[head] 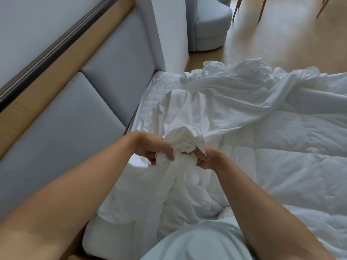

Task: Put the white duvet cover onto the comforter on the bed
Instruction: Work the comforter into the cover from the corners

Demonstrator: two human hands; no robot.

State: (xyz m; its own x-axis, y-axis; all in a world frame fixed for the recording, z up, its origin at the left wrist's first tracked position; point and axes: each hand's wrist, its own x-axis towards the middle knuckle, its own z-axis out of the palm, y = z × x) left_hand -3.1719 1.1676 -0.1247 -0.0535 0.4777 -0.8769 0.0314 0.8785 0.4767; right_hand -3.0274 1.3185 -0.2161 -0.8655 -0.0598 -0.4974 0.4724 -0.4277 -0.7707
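Note:
The thin white duvet cover (221, 102) lies crumpled across the head end of the bed and trails off toward the far right. The puffy quilted white comforter (293, 162) spreads over the right side of the mattress. A bunched corner of white fabric (183, 139) stands up between my hands. My left hand (152, 147) grips that bunch from the left, fingers curled into it. On the bunch's right side my right hand (205, 158) pinches it. Whether the comforter's corner is inside the bunch is hidden.
A padded grey-blue headboard (78, 117) with wood trim runs along the left. A white pillar (169, 34) stands behind the bed, with a grey armchair (208, 23) beyond it. Wooden floor and chair legs (261, 10) are at the far right.

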